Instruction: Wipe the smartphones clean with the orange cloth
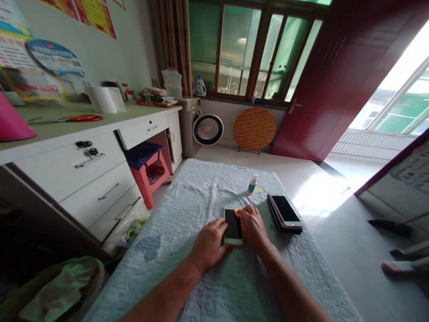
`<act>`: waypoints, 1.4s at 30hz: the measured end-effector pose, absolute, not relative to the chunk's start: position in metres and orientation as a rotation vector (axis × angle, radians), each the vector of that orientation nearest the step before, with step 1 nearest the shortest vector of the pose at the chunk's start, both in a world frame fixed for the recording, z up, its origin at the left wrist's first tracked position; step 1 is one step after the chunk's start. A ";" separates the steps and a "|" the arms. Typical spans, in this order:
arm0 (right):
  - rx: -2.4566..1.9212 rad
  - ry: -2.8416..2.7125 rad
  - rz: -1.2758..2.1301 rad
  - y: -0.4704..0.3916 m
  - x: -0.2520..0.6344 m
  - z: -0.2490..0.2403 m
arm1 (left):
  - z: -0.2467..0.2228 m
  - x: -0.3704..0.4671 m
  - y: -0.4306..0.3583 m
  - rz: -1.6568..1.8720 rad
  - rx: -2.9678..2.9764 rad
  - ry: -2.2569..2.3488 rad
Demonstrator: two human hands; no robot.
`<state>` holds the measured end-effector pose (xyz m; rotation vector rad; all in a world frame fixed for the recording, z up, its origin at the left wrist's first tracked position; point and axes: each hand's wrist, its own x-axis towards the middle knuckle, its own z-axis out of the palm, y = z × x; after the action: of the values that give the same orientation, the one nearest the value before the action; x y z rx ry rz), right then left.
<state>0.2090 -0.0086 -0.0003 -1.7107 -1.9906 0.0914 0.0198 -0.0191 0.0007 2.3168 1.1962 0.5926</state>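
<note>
Phone, left hand holding, orange cloth atop

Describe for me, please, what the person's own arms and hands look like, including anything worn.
The left hand and right hand are ungloved. The left forearm and right forearm are bare as far as they show, with no sleeves, watch or bracelet visible. Small details, such as rings, are hard to make out.

Looks like a home — has a washing machine, drawered desk left of it, detergent bottle above.
</note>
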 end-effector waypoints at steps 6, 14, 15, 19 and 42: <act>-1.754 -1.950 0.067 -0.006 0.213 -0.004 | 0.001 0.018 -0.019 0.556 2.383 1.178; -1.690 -2.002 0.078 -0.005 0.211 -0.002 | 0.005 0.017 -0.017 0.504 2.432 1.172; -1.682 -2.011 0.073 -0.005 0.210 -0.001 | 0.005 0.016 -0.017 0.498 2.438 1.167; -1.677 -2.053 0.065 -0.003 0.205 -0.001 | 0.005 0.016 -0.016 0.509 2.446 1.148; -1.751 -2.030 0.065 -0.006 0.212 0.001 | 0.002 0.013 -0.015 0.504 2.486 1.133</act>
<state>0.2122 -0.0058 0.0014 -1.7514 -2.0303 0.0654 0.0127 -0.0147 0.0024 2.4857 1.1326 0.5038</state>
